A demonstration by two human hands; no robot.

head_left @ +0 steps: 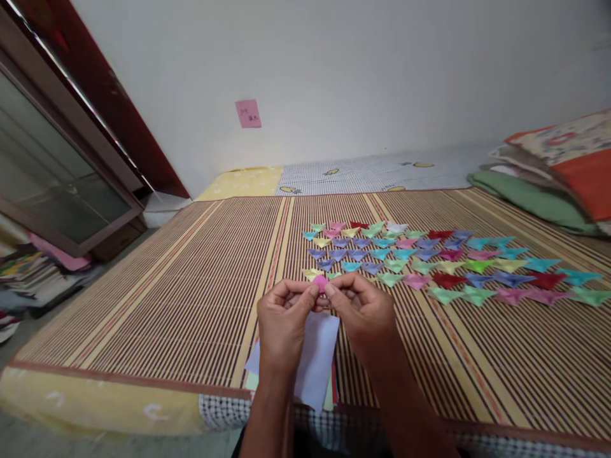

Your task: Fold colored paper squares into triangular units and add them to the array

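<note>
A small piece of folded pink paper [319, 284] is pinched between the thumbs and fingers of both hands. My left hand [286, 312] grips its left side, and my right hand [365, 308] has its right side. Below them, sheets of pale paper [319, 356] lie on the striped mat [191, 305], partly covered by my left hand and forearm. Just beyond my fingers and off to the right, rows of small folded paper pieces [396, 266] in many colours rest on the mat. A yellow folded piece [312, 274] sits nearest my fingertips.
Folded bedding and a pillow [563, 165] are piled at the far right. A pink note [248, 113] is stuck on the white wall [334, 76]. To the left stand a glass-doored cabinet [62, 165] and a stack of books [28, 280]. The bed's front edge runs close to me.
</note>
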